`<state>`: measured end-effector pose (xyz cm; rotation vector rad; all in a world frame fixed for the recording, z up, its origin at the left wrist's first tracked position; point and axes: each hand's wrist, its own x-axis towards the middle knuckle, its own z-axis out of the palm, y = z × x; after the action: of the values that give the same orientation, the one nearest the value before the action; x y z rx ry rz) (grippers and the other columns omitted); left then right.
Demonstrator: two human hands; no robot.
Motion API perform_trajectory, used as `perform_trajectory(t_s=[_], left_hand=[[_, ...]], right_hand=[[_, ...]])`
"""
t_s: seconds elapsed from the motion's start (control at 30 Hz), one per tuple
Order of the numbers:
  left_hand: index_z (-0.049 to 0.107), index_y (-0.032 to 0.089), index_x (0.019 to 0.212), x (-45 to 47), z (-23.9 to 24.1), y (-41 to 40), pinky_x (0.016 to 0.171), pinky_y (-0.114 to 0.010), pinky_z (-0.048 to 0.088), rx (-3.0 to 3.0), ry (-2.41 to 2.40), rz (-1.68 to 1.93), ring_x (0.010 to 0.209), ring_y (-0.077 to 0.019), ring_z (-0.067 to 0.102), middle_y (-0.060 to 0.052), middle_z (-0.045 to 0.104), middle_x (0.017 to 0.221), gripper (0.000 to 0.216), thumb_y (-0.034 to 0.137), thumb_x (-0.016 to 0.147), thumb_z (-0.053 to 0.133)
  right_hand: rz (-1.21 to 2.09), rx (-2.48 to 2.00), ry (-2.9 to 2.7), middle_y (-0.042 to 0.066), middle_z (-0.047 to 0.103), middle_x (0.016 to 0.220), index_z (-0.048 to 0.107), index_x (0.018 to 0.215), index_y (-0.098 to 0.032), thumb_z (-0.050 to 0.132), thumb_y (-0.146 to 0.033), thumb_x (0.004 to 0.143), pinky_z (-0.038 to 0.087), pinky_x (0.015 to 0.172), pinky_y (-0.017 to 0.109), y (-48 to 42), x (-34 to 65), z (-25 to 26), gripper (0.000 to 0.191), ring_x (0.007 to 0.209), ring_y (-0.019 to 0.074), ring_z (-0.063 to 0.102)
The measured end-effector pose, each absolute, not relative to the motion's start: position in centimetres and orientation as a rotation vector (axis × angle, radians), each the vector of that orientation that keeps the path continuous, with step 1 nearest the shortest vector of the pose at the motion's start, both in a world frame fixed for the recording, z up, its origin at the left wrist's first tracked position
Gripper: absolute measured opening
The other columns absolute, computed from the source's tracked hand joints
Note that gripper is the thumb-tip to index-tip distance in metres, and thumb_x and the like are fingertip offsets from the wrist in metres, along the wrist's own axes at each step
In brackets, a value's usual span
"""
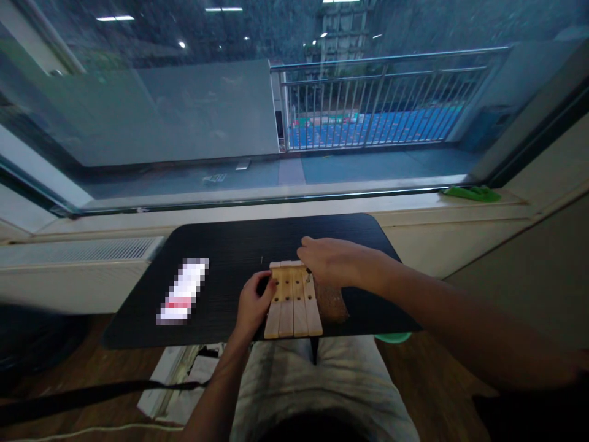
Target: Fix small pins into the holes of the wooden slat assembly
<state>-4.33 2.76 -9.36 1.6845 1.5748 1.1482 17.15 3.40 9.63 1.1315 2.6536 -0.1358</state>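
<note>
Several pale wooden slats with small holes lie side by side on a small black table, near its front edge. My left hand is curled against the left side of the slats and grips them there. My right hand reaches over the far right corner of the slats, fingers bent down onto something small and dark that I cannot make out. A brown mat-like piece lies just right of the slats, partly under my right wrist.
A white and red pixelated packet lies on the table's left part. A window sill with a green cloth runs behind, a radiator grille to the left. Papers lie on the wooden floor below, and a black strap crosses in front.
</note>
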Motion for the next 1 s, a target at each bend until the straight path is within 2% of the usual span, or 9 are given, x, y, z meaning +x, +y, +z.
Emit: perform_trajectory(t_s=[0.2,0.43,1.0], left_hand=[[0.070,0.019,0.102,-4.34,-9.31,2.74,0.094,-0.043,0.052,1.697,1.564,1.158,0.102,-0.0287,0.069,-0.011,0.075,0.104,0.038,0.050,0.084,0.059],[0.070,0.018,0.103,-4.34,-9.32,2.75,0.094,-0.043,0.052,1.680,1.554,1.150,0.102,-0.0283,0.068,-0.011,0.075,0.105,0.039,0.049,0.084,0.059],[0.070,0.019,0.103,-4.27,-9.29,2.73,0.094,-0.042,0.052,1.689,1.544,1.148,0.100,-0.0278,0.068,-0.010,0.074,0.104,0.036,0.048,0.085,0.059]], right_hand=[[-0.222,1.157,2.570,0.017,0.065,0.114,0.069,0.114,-0.008,0.051,-0.013,0.096,0.046,0.067,0.030,3.37,16.52,10.34,0.026,0.088,0.0217,0.069],[-0.252,1.200,2.550,0.016,0.065,0.118,0.061,0.124,-0.011,0.051,-0.014,0.097,0.046,0.068,0.032,3.19,16.33,10.32,0.029,0.095,0.0264,0.070],[-0.258,1.222,2.600,0.017,0.072,0.109,0.064,0.119,-0.013,0.050,-0.013,0.097,0.045,0.068,0.030,3.67,16.19,9.64,0.026,0.096,0.0257,0.071]])
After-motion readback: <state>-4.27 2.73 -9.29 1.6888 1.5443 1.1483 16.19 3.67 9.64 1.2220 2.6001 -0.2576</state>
